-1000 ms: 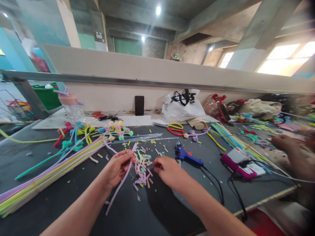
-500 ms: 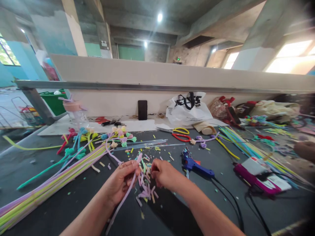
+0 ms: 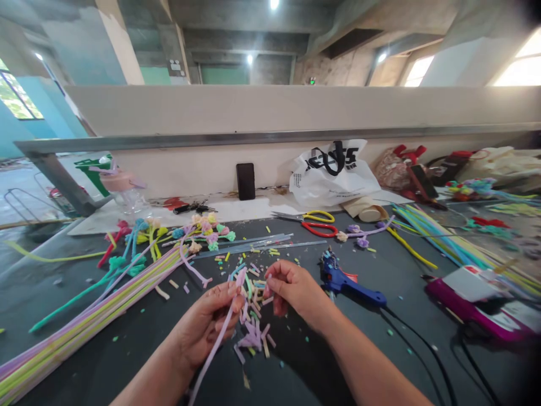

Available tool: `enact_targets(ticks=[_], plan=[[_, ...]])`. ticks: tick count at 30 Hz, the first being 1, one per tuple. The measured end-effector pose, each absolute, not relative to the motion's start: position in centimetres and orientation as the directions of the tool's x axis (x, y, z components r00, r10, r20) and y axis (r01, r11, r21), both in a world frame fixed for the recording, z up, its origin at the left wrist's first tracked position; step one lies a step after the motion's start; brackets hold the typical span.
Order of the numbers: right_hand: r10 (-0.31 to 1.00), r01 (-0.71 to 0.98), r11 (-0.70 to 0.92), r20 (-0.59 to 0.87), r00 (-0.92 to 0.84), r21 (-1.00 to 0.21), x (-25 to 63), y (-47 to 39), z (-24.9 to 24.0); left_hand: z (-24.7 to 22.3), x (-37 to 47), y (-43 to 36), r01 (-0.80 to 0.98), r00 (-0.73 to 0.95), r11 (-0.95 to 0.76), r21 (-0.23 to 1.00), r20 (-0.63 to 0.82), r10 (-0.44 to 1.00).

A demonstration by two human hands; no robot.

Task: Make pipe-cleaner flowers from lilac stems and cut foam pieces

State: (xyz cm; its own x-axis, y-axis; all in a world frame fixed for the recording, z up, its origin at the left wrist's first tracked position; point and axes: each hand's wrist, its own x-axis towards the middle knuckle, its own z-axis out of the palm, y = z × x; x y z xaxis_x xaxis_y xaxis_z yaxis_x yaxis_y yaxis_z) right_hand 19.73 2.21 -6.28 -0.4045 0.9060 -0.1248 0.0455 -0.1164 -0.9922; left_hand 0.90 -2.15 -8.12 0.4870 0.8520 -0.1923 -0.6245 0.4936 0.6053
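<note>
A long lilac fuzzy stem (image 3: 214,351) is pinched near its top in my left hand (image 3: 213,318), its lower end hanging toward the near edge. My right hand (image 3: 291,290) is close by on the right, thumb and index finger pressed together; what they hold, if anything, is too small to name. Between and below the hands lie short cut pieces (image 3: 252,334) in lilac, yellow and beige. The blue glue gun (image 3: 353,285) rests right of my right hand. Scissors with red and yellow handles (image 3: 318,224) lie behind it.
A bundle of long stems (image 3: 97,310) and small fuzzy flowers (image 3: 207,228) lie at left. Along the back stand a phone (image 3: 245,181), a white bag (image 3: 333,180) and a plastic cup (image 3: 125,194). A magenta tool (image 3: 469,313) and its black cable lie at right.
My right hand has moved slightly right and turned, showing its thumb and index finger. My left hand still holds the lilac stem. The view has shifted; the other person's hand at right has left it.
</note>
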Motion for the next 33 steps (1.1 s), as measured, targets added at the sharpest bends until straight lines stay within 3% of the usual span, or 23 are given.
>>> enact_targets(ticks=[10, 17, 25, 33], plan=[[0.954, -0.169, -0.054, 0.0, -0.3, -0.984, 19.7, 1.0, -4.8, -8.2, 1.7, -2.5, -0.52, 0.381, 0.43, 0.738, -0.251, 0.89], [0.968, -0.091, -0.019, 0.005, -0.252, -0.996, 19.4, 0.8, -5.1, -8.2, 2.1, -2.7, -0.438, 0.353, 0.42, 0.795, -0.277, 0.894], [0.942, 0.049, 0.245, 0.226, -0.25, -0.968, 19.3, 0.8, -5.2, -8.0, 2.4, -2.8, -0.364, 0.346, 0.408, 0.837, -0.285, 0.894], [0.933, 0.116, 0.278, 0.24, -0.266, -0.953, 19.0, 1.0, -5.9, -8.0, 2.5, -2.8, -0.32, 0.341, 0.396, 0.861, -0.285, 0.896]])
